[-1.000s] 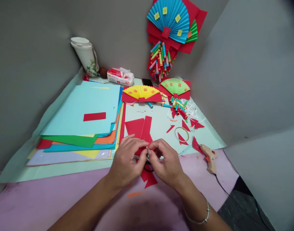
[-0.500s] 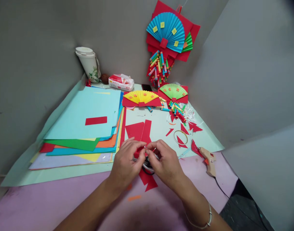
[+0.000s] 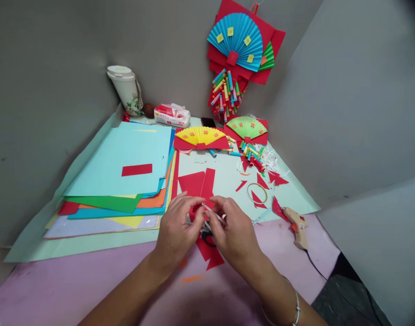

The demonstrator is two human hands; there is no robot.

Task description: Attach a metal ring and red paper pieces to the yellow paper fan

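My left hand (image 3: 176, 222) and my right hand (image 3: 233, 228) meet at mid-table, fingertips pinched close together. Between them runs a thin white strip (image 3: 208, 207), gripped at the fingertips; its far end is hidden by my fingers. Red paper shows behind the strip, but I cannot tell whether the fingers hold any of it. Under my hands lie what look like black-handled scissors (image 3: 208, 237), mostly covered. Cut red paper (image 3: 192, 182) lies just beyond my fingers, and a notched red piece (image 3: 214, 259) lies nearer to me.
Left is a stack of coloured sheets (image 3: 115, 154). Behind lie a yellow fan (image 3: 200, 135), a green fan (image 3: 246, 127) and rolled paper tubes (image 3: 251, 156). A tape ring (image 3: 257, 193) and a corded glue gun (image 3: 297, 226) are right. A fan decoration (image 3: 236, 40) hangs behind.
My fingertips have drawn slightly apart, and more of the white strip shows between them. The whole view has shifted a little.
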